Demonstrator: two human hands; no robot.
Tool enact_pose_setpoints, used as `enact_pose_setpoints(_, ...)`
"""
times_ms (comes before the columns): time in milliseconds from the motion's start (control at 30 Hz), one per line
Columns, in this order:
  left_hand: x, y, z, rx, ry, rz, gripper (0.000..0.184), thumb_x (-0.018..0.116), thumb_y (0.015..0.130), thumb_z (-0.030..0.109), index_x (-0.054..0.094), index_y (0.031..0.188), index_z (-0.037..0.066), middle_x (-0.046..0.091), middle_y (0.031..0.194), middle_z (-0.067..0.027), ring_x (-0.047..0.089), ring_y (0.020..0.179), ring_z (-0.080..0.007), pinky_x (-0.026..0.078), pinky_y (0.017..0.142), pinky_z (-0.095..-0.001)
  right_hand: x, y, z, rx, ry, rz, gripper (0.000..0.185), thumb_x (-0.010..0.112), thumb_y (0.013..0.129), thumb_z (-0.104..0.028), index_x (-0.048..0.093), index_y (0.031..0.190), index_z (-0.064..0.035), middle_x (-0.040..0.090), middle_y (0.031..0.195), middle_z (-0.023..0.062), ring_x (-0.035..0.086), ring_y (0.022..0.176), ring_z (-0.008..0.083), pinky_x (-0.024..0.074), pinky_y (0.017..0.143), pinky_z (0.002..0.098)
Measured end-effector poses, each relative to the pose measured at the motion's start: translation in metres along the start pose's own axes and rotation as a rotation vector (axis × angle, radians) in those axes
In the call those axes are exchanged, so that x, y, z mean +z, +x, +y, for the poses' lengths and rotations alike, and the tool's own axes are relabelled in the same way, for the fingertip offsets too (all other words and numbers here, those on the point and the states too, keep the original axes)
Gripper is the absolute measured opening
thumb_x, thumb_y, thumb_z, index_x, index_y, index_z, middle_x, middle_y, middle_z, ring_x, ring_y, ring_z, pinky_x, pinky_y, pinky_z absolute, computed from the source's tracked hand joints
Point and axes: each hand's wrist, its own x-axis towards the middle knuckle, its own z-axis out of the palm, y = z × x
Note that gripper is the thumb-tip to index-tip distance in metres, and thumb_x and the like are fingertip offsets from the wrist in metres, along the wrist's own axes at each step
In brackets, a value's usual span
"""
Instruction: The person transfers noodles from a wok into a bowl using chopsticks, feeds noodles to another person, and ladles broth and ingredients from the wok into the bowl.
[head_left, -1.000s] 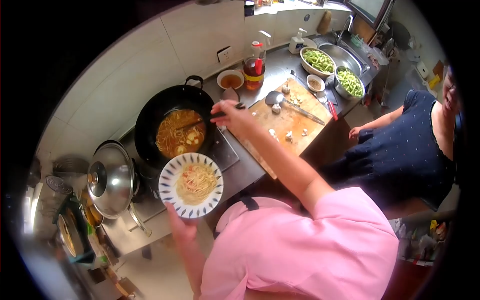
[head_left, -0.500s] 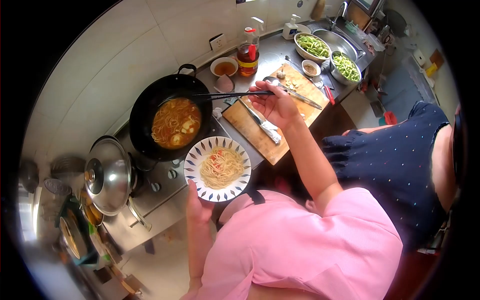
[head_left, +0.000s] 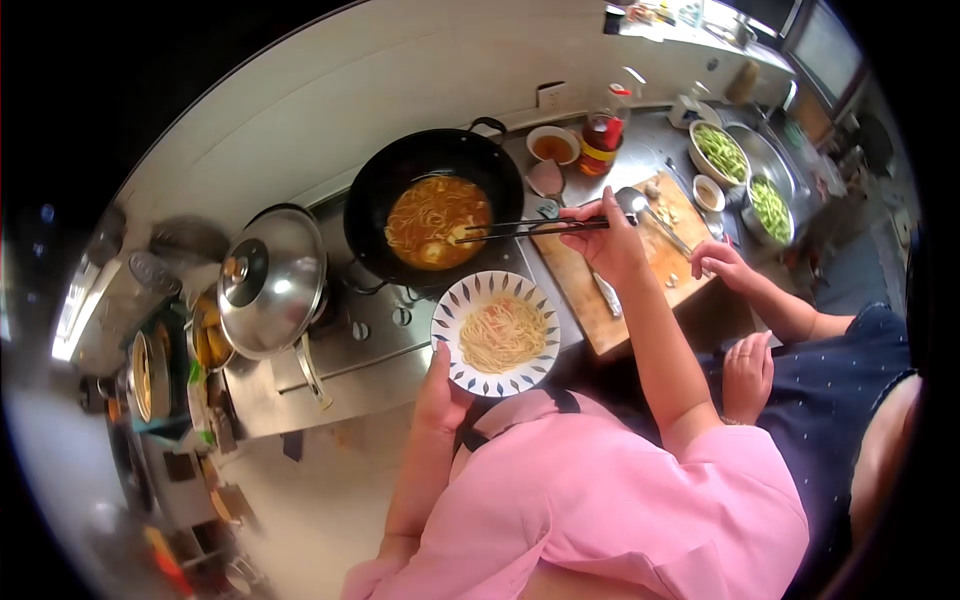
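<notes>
1. Kitchen tabletop (head_left: pixel 655 145): steel, with the stove end carrying the wok.
2. Wok (head_left: pixel 500 165): noodles in orange-red broth.
3. Patterned bowl (head_left: pixel 550 337): noodles inside, near wok's rim. Best kept level and close, to catch drips.
4. Left hand (head_left: pixel 440 395): curled on bowl's edge; firm grip advisable.
5. Right hand (head_left: pixel 612 240): closed around chopsticks (head_left: pixel 530 234), tips over wok, slightly apart; contact unclear. Small, drained bunches should spill least.

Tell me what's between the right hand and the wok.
Dark chopsticks held in the right hand span that stretch in the head view, their tips over the food in the wok.
</notes>
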Motion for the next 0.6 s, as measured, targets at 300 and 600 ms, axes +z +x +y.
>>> enact_pose_setpoints(300, -0.003, -0.036, 0.015, 0.159, -0.043, 0.058, 0.055, 0.042, 0.094, 0.042, 0.032, 0.136, 0.007, 0.043, 0.135, -0.0099, 0.043, 0.122, -0.0260, 0.038, 0.100, -0.0427, 0.031, 0.070, 0.060, -0.089, -0.741, 0.112, 0.056, 0.039, 0.091, -0.055, 0.058, 0.080, -0.0037, 0.057, 0.077, 0.0044, 0.056, 0.074, 0.0125, 0.0460, 0.064, 0.0259)
enact_pose_setpoints(600, -0.019, -0.060, 0.020, 0.227, -0.090, 0.159, 0.054, 0.046, 0.093, 0.038, 0.033, 0.134, 0.005, 0.043, 0.134, -0.0101, 0.044, 0.121, -0.0259, 0.037, 0.100, -0.0424, 0.012, 0.143, 0.106, -0.069, -0.638, 0.243, 0.056, 0.040, 0.089, -0.059, 0.054, 0.083, -0.0054, 0.054, 0.081, 0.0053, 0.052, 0.076, 0.0152, 0.0441, 0.071, 0.0306)
